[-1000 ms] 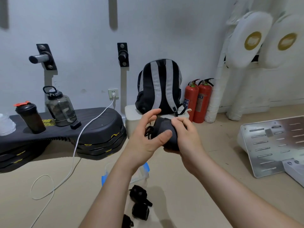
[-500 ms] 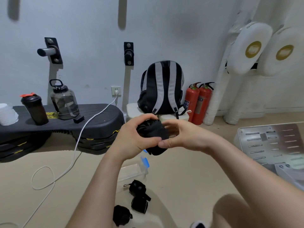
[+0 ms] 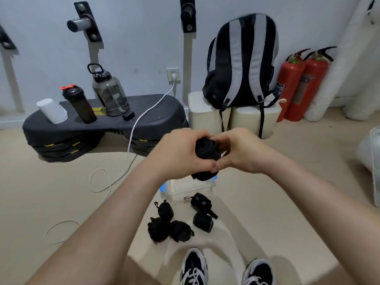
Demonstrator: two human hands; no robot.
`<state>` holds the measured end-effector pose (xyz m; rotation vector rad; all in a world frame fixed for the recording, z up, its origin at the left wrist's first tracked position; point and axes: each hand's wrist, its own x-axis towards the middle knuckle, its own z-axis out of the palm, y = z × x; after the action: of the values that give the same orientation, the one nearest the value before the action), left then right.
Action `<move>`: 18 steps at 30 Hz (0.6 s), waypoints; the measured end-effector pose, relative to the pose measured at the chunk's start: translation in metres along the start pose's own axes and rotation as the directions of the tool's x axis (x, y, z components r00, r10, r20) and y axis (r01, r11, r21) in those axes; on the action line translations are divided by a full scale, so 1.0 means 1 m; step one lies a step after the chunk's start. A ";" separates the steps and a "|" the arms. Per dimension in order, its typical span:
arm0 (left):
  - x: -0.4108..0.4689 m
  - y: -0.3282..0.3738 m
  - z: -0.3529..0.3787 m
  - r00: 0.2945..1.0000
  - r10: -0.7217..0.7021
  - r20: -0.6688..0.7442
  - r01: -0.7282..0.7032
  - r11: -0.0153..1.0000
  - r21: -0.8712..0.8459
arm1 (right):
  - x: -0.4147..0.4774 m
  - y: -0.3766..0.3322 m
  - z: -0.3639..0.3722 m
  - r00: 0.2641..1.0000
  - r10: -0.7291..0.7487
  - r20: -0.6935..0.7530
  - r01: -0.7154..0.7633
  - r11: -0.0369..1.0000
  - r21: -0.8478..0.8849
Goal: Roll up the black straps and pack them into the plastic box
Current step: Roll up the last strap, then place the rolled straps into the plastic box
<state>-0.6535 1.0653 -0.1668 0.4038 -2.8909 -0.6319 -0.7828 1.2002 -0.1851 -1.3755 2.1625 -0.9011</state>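
Just past your shoes [image 3: 194,268], five rolled black fabric straps [image 3: 159,229] lie on the beige floor [image 3: 61,192], beside the clear plastic box [image 3: 185,190] with blue clasps. Above that box, your left hand [image 3: 181,153] and right hand [image 3: 240,151] both clasp a tightly coiled black strap roll [image 3: 205,150].

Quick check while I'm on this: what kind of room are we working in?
Probably a gym or training room: stacked black step platforms carrying a shaker bottle and a big water jug, plus metal pegs mounted on the wall.
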 end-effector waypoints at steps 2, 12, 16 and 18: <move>0.014 -0.005 0.011 1.000 -0.007 0.005 0.007 0.997 0.074 | 0.011 0.016 0.008 0.999 0.010 -0.035 -0.009 1.000 0.017; 0.038 -0.101 0.125 0.969 -0.218 0.112 0.204 0.970 0.131 | 0.063 0.131 0.091 0.962 0.270 -0.031 -0.270 0.963 0.014; 0.042 -0.143 0.186 0.942 -0.324 0.091 0.325 0.946 -0.002 | 0.078 0.192 0.132 0.909 0.405 0.101 -0.395 0.913 -0.102; 0.048 -0.163 0.209 0.924 -0.378 0.061 0.383 0.919 -0.099 | 0.087 0.217 0.156 0.905 0.408 0.121 -0.373 0.897 -0.239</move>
<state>-0.7054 0.9892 -0.4196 0.9632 -2.8156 -0.8579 -0.8563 1.1401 -0.4498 -0.9990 2.3321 -0.3972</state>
